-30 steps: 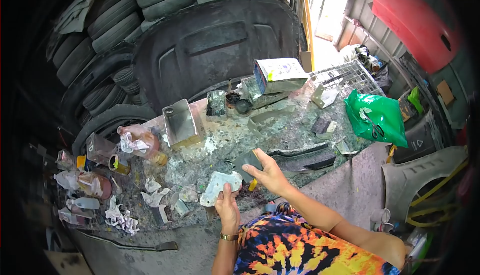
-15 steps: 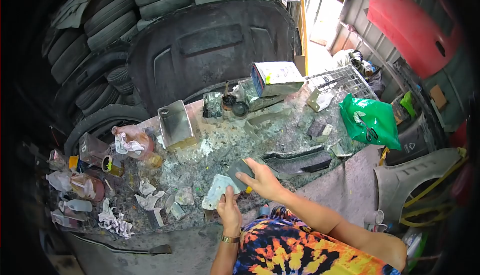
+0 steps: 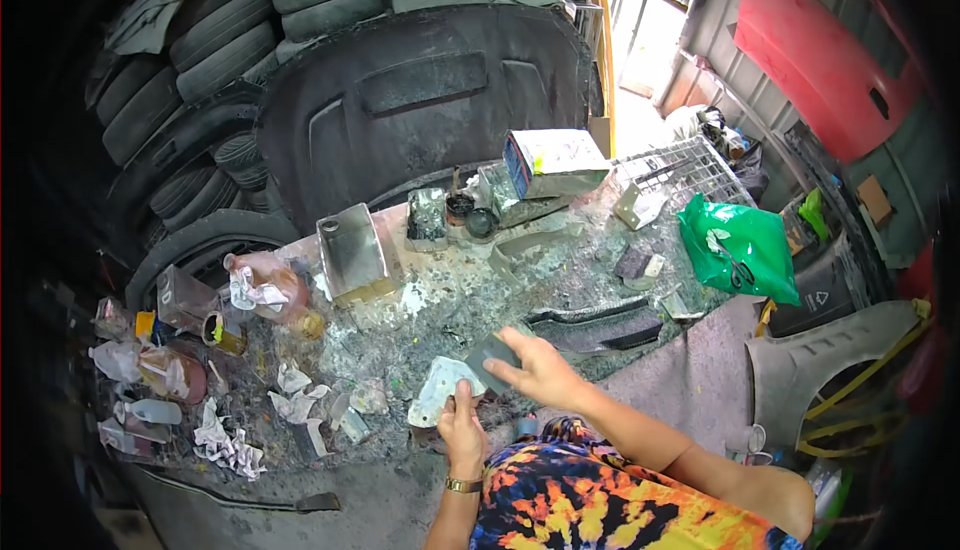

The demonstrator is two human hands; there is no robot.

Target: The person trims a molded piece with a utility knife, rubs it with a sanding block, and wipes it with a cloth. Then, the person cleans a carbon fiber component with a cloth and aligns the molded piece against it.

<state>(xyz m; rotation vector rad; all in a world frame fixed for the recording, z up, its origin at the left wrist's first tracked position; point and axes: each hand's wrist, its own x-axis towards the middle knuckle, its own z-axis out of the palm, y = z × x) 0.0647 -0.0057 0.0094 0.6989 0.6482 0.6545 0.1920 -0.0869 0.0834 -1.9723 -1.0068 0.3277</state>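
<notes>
My left hand grips the lower right edge of a pale, whitish flat plate with its thumb on top. The plate has an irregular outline and small dark spots. In my right hand is a dark grey rectangular sheet, pinched with the thumb lying on its face. Its material is hard to make out. The sheet's lower left side meets or overlaps the plate's right side; contact cannot be judged. Both are held above the near edge of the cluttered workbench.
Crumpled paper, an open metal box, a carton and a green bag with scissors stand or lie on the bench. A black curved trim piece lies right of my hands. A car fender stands right.
My right hand and the grey sheet have shifted slightly right and down, and the sheet has turned. The left hand with the plate has barely moved. The whole view has shifted a little.
</notes>
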